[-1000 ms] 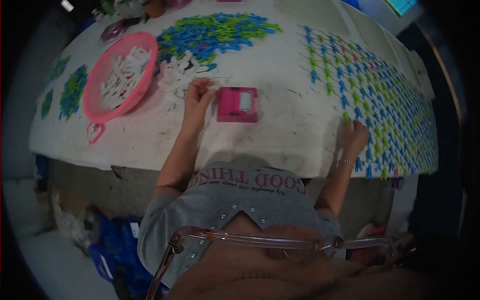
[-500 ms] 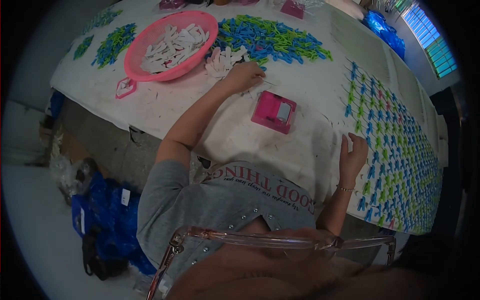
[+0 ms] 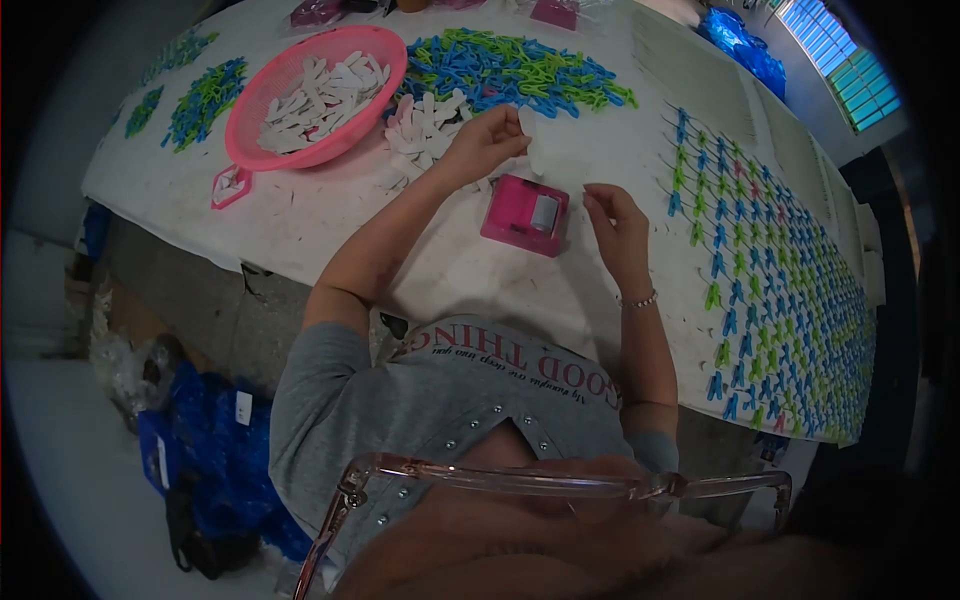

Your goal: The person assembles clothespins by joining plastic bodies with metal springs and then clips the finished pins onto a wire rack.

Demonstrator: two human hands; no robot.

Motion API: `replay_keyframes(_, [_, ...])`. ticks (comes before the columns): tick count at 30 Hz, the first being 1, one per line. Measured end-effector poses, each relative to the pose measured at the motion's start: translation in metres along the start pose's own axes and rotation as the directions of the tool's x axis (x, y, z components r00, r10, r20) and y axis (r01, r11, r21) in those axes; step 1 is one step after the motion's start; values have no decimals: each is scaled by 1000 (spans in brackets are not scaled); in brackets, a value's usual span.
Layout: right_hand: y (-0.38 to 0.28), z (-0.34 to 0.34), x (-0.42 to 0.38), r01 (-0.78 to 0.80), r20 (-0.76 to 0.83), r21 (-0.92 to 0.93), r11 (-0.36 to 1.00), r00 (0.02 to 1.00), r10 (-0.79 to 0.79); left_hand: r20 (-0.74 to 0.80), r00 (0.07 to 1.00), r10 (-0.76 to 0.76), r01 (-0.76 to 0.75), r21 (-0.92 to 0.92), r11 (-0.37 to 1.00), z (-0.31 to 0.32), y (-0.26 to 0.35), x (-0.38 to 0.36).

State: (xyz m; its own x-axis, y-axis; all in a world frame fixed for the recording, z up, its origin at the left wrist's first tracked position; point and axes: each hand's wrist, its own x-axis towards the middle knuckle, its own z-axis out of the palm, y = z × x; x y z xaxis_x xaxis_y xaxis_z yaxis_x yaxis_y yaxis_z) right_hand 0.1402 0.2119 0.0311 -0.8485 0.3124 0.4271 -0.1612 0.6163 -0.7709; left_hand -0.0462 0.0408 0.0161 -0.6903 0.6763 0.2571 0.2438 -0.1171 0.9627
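My left hand (image 3: 487, 145) is closed in a pinch on a white strip (image 3: 531, 135), flat and narrow, which stands up from the fingertips. Below it on the table lies a square pink box (image 3: 512, 212) with a grey block set in its top. My right hand (image 3: 618, 235) hovers just right of this box, thumb and fingers drawn together; whether something small is between them I cannot make out. Beside my left hand is a loose pile of white strips (image 3: 425, 125).
A pink basket (image 3: 240, 115) full of white strips stands at left, a small pink hexagonal tray (image 3: 219, 203) near it. Blue and green clips (image 3: 520, 65) are heaped at the back. Rows of clips (image 3: 770, 290) cover the right side of the white-covered table (image 3: 400, 265).
My left hand has lifted a white strip from beside the pile. My right hand has moved left and forward from the clip rows to the pink box, its fingers closing. The view has shifted slightly.
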Motion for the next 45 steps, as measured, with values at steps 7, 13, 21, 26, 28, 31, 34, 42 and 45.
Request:
replay_keyframes(7, [6, 28, 8, -274, 287, 442, 854, 945, 154, 137, 987, 81, -43, -263, 964, 25, 17, -43])
replay_keyframes(13, [0, 25, -3, 17, 154, 67, 998, 988, -27, 38, 975, 219, -222, 106, 969, 15, 20, -51])
replay_keyframes(21, [21, 44, -3, 360, 106, -163, 919, 932, -346, 151, 863, 482, -491, 474, 731, 2, 16, -63])
replay_keyframes(26, [23, 40, -5, 427, 122, -191, 884, 904, -410, 143, 886, 442, -443, 548, 710, 1, 11, -68])
replay_keyframes(28, [26, 33, -8, 445, 162, -261, 857, 895, -415, 161, 910, 382, -402, 565, 720, 5, 3, -67])
replay_keyframes(31, [27, 23, -14, 424, 185, -298, 855, 905, -384, 206, 933, 296, -360, 579, 731, 13, -4, -61])
replay_keyframes(34, [26, 15, -16, 407, 156, -351, 843, 914, -375, 254, 931, 264, -364, 567, 739, 22, -8, -55])
replay_keyframes(42, [6, 3, -2, 237, -19, -156, 959, 970, -243, 318, 895, 313, -443, 557, 703, 51, -10, -39])
replay_keyframes(45, [9, 12, -1, 75, 7, 137, 988, 997, -77, 232, 926, 296, -376, 521, 767, 56, -5, -43])
